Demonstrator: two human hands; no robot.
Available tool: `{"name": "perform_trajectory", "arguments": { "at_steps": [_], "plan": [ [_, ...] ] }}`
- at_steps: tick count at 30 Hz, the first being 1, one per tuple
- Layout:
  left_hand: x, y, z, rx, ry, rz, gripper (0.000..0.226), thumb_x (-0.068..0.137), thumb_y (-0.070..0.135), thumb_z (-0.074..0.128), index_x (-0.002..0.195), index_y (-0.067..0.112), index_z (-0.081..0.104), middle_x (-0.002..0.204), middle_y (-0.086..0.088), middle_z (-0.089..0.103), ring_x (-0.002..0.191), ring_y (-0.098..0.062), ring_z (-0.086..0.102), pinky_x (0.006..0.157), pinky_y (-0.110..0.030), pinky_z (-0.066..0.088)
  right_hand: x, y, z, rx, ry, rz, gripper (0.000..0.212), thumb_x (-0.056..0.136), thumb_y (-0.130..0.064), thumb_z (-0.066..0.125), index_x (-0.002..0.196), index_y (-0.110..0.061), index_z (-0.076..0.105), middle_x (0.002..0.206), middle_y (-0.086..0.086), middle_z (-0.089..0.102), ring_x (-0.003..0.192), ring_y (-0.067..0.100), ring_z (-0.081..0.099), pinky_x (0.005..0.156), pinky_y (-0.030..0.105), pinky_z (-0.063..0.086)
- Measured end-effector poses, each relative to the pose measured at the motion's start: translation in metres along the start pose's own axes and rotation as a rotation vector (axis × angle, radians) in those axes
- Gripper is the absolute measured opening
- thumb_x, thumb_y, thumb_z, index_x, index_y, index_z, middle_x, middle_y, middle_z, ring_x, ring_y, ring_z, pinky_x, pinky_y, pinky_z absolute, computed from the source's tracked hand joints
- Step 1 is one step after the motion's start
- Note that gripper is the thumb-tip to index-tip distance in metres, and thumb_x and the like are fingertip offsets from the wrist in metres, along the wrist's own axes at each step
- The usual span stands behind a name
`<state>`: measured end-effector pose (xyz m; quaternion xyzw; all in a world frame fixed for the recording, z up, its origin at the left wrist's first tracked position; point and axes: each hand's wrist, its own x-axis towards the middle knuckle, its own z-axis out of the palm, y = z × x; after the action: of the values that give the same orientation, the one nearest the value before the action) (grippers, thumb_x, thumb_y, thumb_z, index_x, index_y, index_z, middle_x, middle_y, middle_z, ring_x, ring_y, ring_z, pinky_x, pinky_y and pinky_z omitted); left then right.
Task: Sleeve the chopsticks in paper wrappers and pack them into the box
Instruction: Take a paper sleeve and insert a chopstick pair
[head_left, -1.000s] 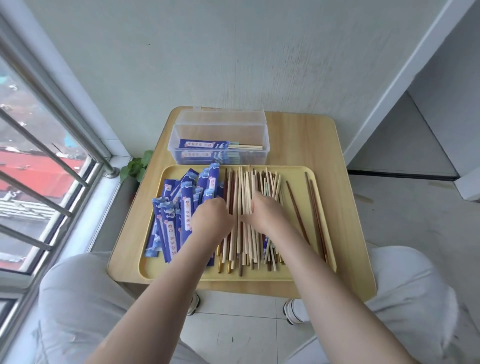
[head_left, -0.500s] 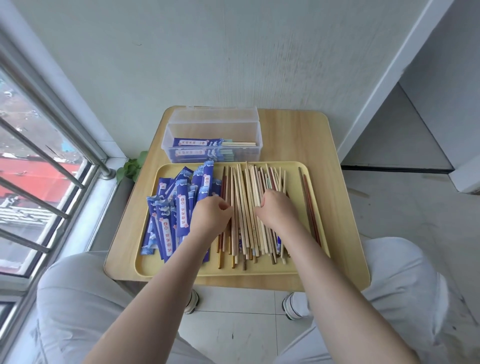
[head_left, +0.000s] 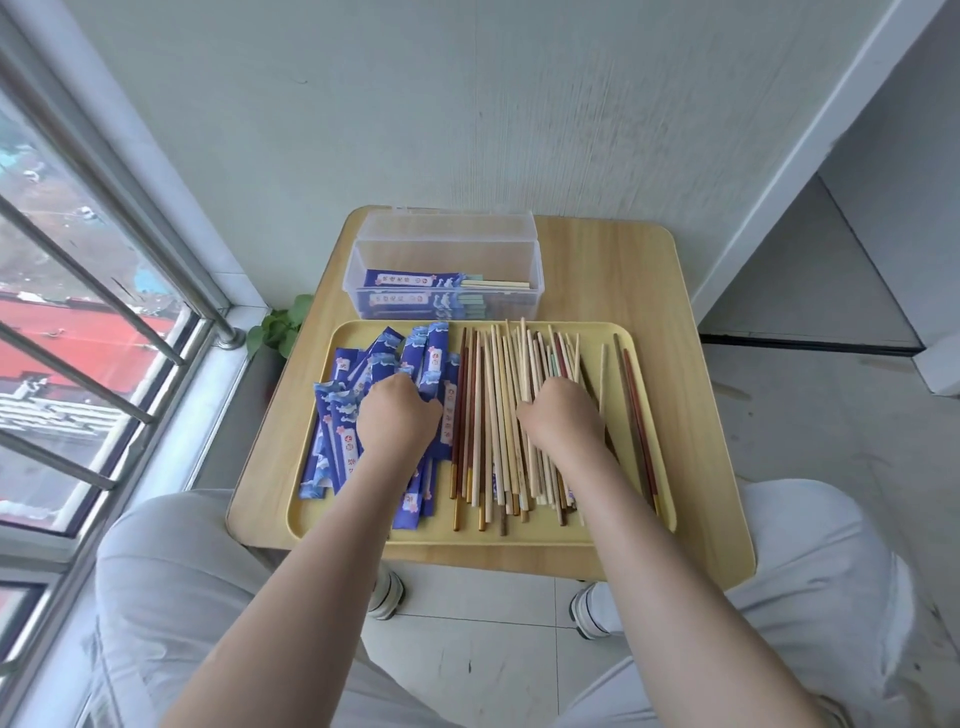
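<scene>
Sitting early in the job, by the look of things: only a few sleeved pairs lie flat in the clear plastic box (head_left: 448, 280) at the far edge of the desk (head_left: 613, 270), blue wrappers toward the left and bare pale tips poking out to the right. Leaving most of the work undone: a thick spread of loose chopsticks (head_left: 498, 415), pale wood mixed with dark brown and a few gold-tipped ones, covers the middle and right of the yellow tray (head_left: 597, 538), with two dark sticks apart near the right rim. Heaped on the tray's left part, a pile of blue paper wrappers (head_left: 343, 415), seemingly empty.

Reaching forward side by side, palms down. Resting on the wrapper pile, the left hand (head_left: 397, 421), fingers curled under and hidden by the back of the hand; cannot tell whether gripping a wrapper. Lying on the pale chopsticks, the right hand (head_left: 563, 418), fingers likewise tucked beneath; cannot tell whether pinching a stick or merely pressing down. Probably picking out the next pair and sleeve.
</scene>
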<state>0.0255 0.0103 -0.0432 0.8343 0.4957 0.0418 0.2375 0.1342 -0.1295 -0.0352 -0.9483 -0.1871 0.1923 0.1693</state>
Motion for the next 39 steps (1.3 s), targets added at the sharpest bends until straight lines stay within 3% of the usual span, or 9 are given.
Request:
{"name": "perform_trajectory", "arguments": {
  "at_steps": [3, 5, 9, 12, 16, 23, 27, 33, 39],
  "plan": [
    [0.002, -0.004, -0.003, -0.056, 0.059, 0.025, 0.022, 0.085, 0.014, 0.063, 0.068, 0.005, 0.052, 0.064, -0.009, 0.052, 0.057, -0.021, 0.041, 0.050, -0.027, 0.030, 0.000, 0.006, -0.009, 0.181, -0.015, -0.050, 0.039, 0.095, -0.021, 0.058, 0.062, -0.013, 0.040, 0.053, 0.000, 0.035, 0.044, 0.018, 0.034, 0.051, 0.024, 0.037],
    [0.000, -0.004, -0.010, -0.101, 0.096, 0.051, 0.023, 0.083, 0.009, 0.060, 0.064, 0.008, 0.047, 0.060, -0.007, 0.044, 0.054, -0.019, 0.033, 0.049, -0.027, 0.025, -0.002, 0.009, -0.017, 0.335, -0.046, -0.077, 0.035, 0.096, -0.024, 0.058, 0.064, -0.011, 0.048, 0.054, 0.005, 0.041, 0.048, 0.019, 0.043, 0.059, 0.028, 0.046],
    [-0.008, 0.006, -0.028, -0.320, 0.048, 0.073, 0.016, 0.086, 0.018, 0.064, 0.079, 0.004, 0.061, 0.071, -0.004, 0.061, 0.063, -0.018, 0.054, 0.054, -0.029, 0.041, -0.010, 0.013, -0.032, 0.654, -0.152, -0.091, 0.019, 0.099, -0.025, 0.058, 0.098, -0.010, 0.071, 0.070, 0.006, 0.067, 0.056, 0.013, 0.057, 0.056, 0.024, 0.045],
    [-0.020, 0.016, -0.036, -0.675, -0.190, -0.023, 0.014, 0.095, 0.016, 0.058, 0.090, 0.003, 0.054, 0.079, -0.006, 0.066, 0.061, -0.009, 0.068, 0.049, -0.021, 0.048, -0.013, 0.016, -0.036, 0.879, -0.215, -0.103, 0.019, 0.099, -0.019, 0.060, 0.114, -0.012, 0.068, 0.086, 0.004, 0.071, 0.053, 0.010, 0.052, 0.045, 0.020, 0.039],
    [-0.028, 0.018, -0.034, -1.247, -0.572, -0.186, 0.011, 0.099, 0.006, 0.043, 0.106, 0.003, 0.051, 0.091, -0.015, 0.074, 0.071, -0.025, 0.072, 0.060, -0.033, 0.055, -0.016, 0.019, -0.037, 0.959, -0.252, -0.113, 0.022, 0.101, -0.014, 0.056, 0.117, -0.015, 0.069, 0.084, 0.003, 0.066, 0.050, 0.007, 0.045, 0.044, 0.018, 0.036],
    [-0.029, 0.016, -0.017, -1.206, -0.787, -0.255, 0.034, 0.107, 0.041, 0.039, 0.108, 0.009, 0.049, 0.070, -0.007, 0.054, 0.044, -0.015, 0.046, 0.039, -0.022, 0.037, -0.019, 0.024, -0.035, 0.937, -0.256, -0.128, 0.031, 0.102, -0.018, 0.055, 0.132, -0.022, 0.063, 0.086, -0.001, 0.064, 0.055, 0.003, 0.044, 0.050, 0.017, 0.037],
    [-0.028, 0.015, -0.015, -1.237, -0.875, -0.236, 0.039, 0.107, 0.046, 0.034, 0.101, 0.010, 0.047, 0.065, -0.004, 0.049, 0.040, -0.011, 0.040, 0.035, -0.019, 0.032, -0.021, 0.025, -0.035, 0.977, -0.259, -0.146, 0.038, 0.102, -0.019, 0.055, 0.130, -0.044, 0.060, 0.076, -0.005, 0.064, 0.071, 0.007, 0.050, 0.060, 0.027, 0.033],
    [-0.034, 0.012, -0.013, -1.253, -0.871, -0.184, 0.044, 0.108, 0.043, 0.035, 0.101, 0.007, 0.059, 0.066, -0.001, 0.048, 0.047, -0.009, 0.044, 0.041, -0.017, 0.035, -0.022, 0.027, -0.041, 1.275, -0.323, -0.148, 0.021, 0.100, -0.011, 0.056, 0.115, -0.011, 0.070, 0.092, 0.011, 0.073, 0.074, 0.019, 0.064, 0.058, 0.023, 0.045],
    [-0.037, 0.011, -0.014, -1.265, -0.884, -0.154, 0.036, 0.108, 0.038, 0.039, 0.099, 0.009, 0.058, 0.071, -0.001, 0.051, 0.054, -0.010, 0.045, 0.049, -0.020, 0.040, -0.025, 0.025, -0.041, 1.209, -0.241, -0.182, 0.014, 0.096, -0.012, 0.061, 0.103, -0.019, 0.072, 0.102, 0.010, 0.076, 0.087, 0.023, 0.068, 0.074, 0.034, 0.045]
  ]
}}
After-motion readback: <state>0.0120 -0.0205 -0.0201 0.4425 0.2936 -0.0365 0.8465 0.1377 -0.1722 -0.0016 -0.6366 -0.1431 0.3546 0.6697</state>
